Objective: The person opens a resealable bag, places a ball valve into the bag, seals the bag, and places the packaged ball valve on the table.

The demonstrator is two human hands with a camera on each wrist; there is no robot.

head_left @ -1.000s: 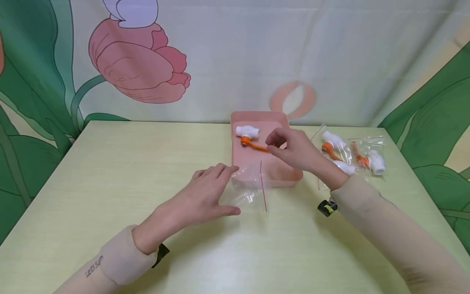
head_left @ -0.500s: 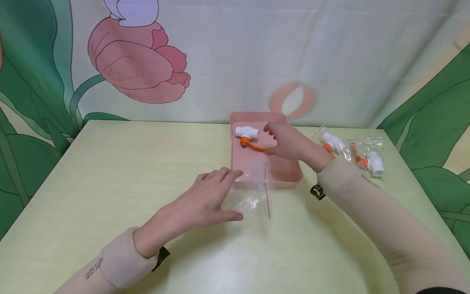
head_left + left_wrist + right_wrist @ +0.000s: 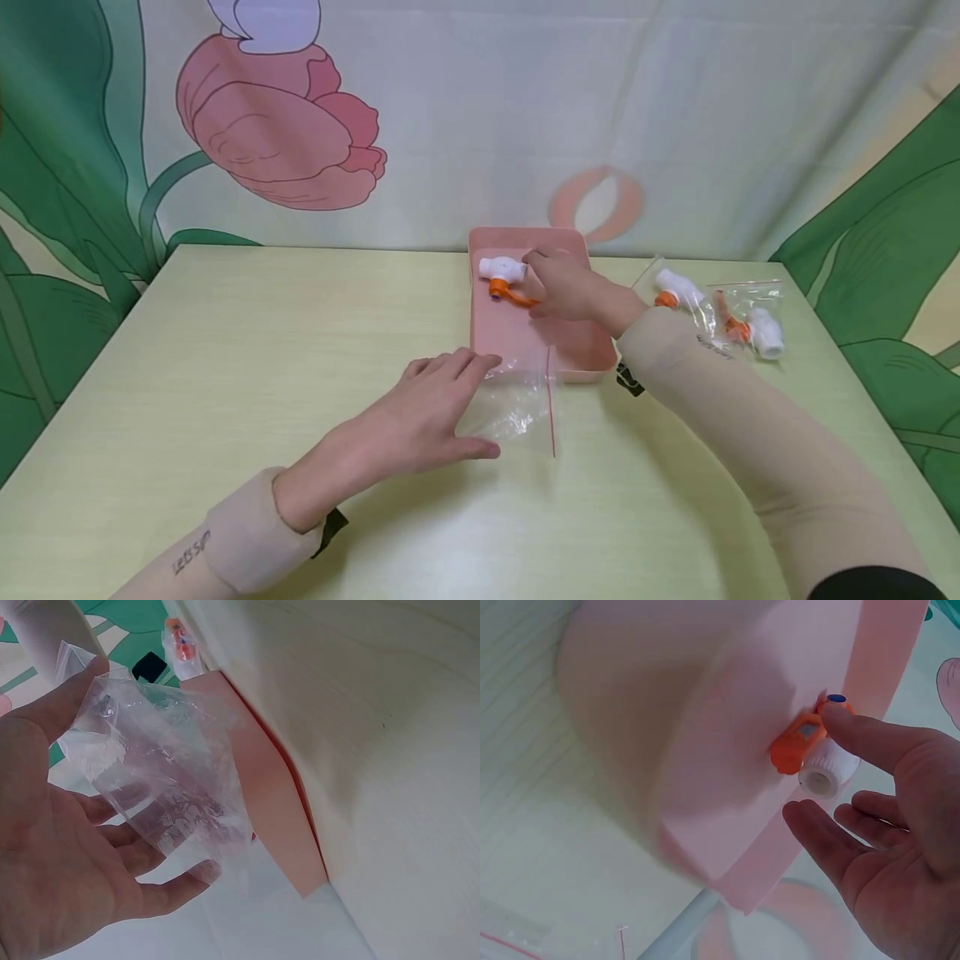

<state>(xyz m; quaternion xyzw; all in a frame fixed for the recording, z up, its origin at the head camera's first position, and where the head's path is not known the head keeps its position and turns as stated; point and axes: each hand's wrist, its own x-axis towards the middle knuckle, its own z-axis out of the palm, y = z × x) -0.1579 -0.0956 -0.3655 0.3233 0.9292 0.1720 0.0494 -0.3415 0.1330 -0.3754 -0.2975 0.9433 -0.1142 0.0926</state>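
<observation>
A white plastic ball valve point(image 3: 502, 268) with an orange lever handle lies in the far left part of a shallow pink tray point(image 3: 502, 329). My right hand point(image 3: 566, 287) reaches over the tray beside the valve. In the right wrist view, its thumb overlaps the orange part while the other fingers stay apart, near the white pipe end. My left hand point(image 3: 408, 417) is at the tray's near left corner, thumb and fingers spread. A clear zip bag point(image 3: 165, 757) with a red seal line hangs against its fingers, overlapping the tray's near edge.
To the right of the tray, several bagged valves point(image 3: 765, 333) with orange handles lie on the pale wooden table point(image 3: 315, 325). A curtain point(image 3: 465, 125) printed with flowers and leaves hangs behind the table's far edge.
My right hand has moved left and further over the tray, from the lever's end toward the valve body. The left hand and bag have shifted slightly nearer; the valve has stayed put.
</observation>
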